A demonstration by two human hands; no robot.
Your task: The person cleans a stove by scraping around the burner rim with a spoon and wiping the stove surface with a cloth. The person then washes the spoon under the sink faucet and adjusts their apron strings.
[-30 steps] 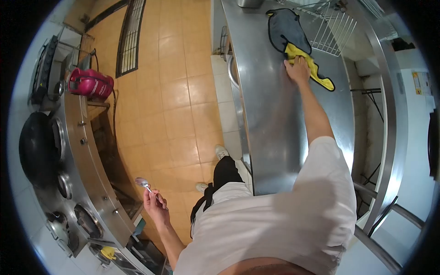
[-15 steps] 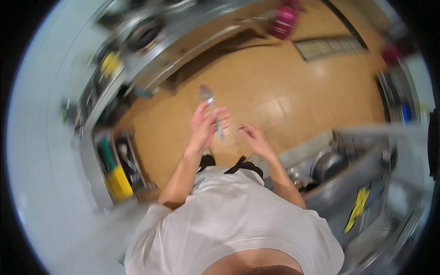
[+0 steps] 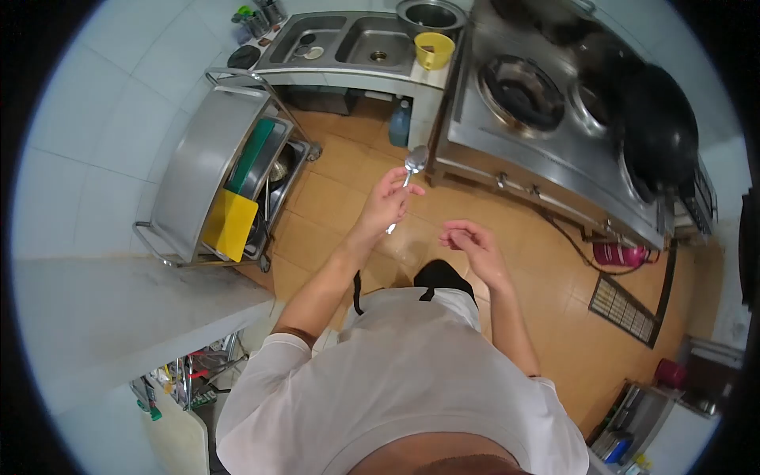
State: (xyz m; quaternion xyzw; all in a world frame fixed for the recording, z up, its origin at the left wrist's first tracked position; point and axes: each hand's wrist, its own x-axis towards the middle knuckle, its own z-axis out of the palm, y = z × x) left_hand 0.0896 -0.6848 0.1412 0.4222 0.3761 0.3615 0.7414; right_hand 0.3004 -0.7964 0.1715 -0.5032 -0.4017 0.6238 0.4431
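A shiny metal spoon point(image 3: 416, 159) is held in my left hand point(image 3: 386, 206), its bowl pointing up and away from me, and its handle end shows below the fingers. My right hand point(image 3: 476, 247) hovers to the right of it over the floor, apart from the spoon. Its fingers are loosely bent, with nothing visible in them.
Ahead are a double sink point(image 3: 340, 41), a yellow bowl point(image 3: 435, 51) and a blue bottle point(image 3: 400, 124). A metal stove point(image 3: 586, 178) with a black wok point(image 3: 659, 123) stands front right. At left is a steel trolley point(image 3: 207, 150) with green and yellow boards. A floor drain grate point(image 3: 624, 310) lies right.
My view has turned left, bringing the sink and trolley ahead and the stove to the right. The spoon stays in my left hand. My right hand has moved slightly away from it.
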